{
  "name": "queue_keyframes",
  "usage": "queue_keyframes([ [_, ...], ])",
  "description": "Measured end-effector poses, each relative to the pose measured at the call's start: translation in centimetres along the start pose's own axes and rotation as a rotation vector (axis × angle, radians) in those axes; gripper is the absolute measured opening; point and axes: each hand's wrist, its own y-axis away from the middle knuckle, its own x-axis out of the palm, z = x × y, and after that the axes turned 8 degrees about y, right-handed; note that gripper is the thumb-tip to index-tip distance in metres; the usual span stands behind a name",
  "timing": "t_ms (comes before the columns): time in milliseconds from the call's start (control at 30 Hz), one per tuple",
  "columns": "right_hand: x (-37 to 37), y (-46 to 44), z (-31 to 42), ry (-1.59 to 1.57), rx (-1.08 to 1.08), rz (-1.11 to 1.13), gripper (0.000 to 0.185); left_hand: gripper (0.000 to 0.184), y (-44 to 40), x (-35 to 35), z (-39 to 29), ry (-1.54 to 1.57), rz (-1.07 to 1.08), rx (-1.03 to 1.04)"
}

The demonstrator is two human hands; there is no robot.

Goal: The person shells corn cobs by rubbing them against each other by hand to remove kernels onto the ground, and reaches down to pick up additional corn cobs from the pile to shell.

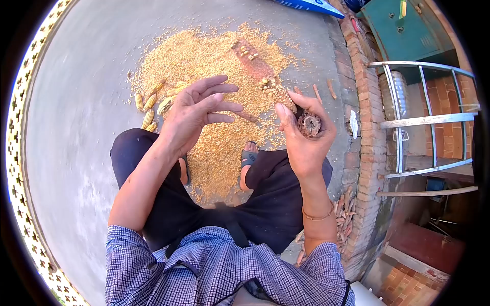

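My right hand (309, 145) is wrapped around a corn cob (253, 65), whose broken butt end shows at the palm. Most of the cob is stripped to its reddish core, with some yellow kernels left along it and more near my thumb. To the left, my left hand (191, 107) is raised with its fingers apart, touching nothing that I can see. Beneath both hands spreads a wide heap of loose corn kernels (178, 58). Several ears of corn (148, 103) with kernels on them lie at the heap's left edge, partly behind my left hand.
Stripped cobs (346, 217) are piled by the low brick edging (368, 148) on the right. Beyond it are a metal ladder-like frame (434, 121) and a green cabinet (398, 35). A blue sack (311, 6) lies at the top. My sandalled feet rest among the kernels.
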Motion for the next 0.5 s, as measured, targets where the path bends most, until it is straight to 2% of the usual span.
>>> queue_keyframes([
  [267, -2.9, 0.6, 0.3, 0.070, -0.049, -0.066, 0.021, 0.051, -0.1, 0.4, 0.5, -0.219, 0.041, -0.026],
  [500, -4.0, 1.5, 0.9, 0.048, -0.112, -0.110, 0.023, 0.050, -0.1, 0.9, 0.7, -0.178, 0.077, -0.063],
])
